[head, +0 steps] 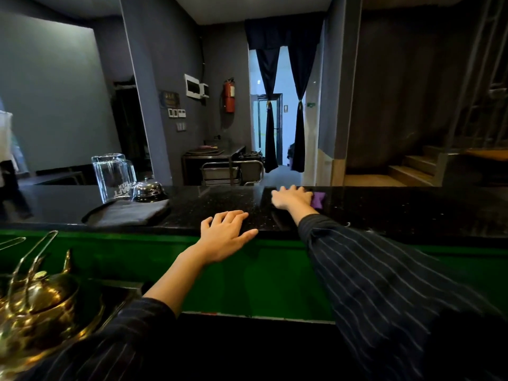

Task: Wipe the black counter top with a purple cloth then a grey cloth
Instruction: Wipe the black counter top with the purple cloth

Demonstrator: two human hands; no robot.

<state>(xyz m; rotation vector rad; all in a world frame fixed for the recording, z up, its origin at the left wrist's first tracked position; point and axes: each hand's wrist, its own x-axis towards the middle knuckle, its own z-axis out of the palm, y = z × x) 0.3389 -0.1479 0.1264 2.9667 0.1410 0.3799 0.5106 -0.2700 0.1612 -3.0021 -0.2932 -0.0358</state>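
The black speckled counter top (398,207) runs across the middle of the view above a green front panel. My right hand (291,198) lies flat on the purple cloth (319,200) near the counter's far edge; only the cloth's right part shows beside the hand. My left hand (225,235) rests with straight fingers on the counter's near edge and holds nothing. A folded grey cloth (129,214) lies on the counter to the left.
An upturned glass jug (112,176) and a metal call bell (148,189) stand behind the grey cloth. A brass kettle (38,306) with metal tongs sits at the lower left, below the counter. Beyond the counter are a trolley and a curtained doorway.
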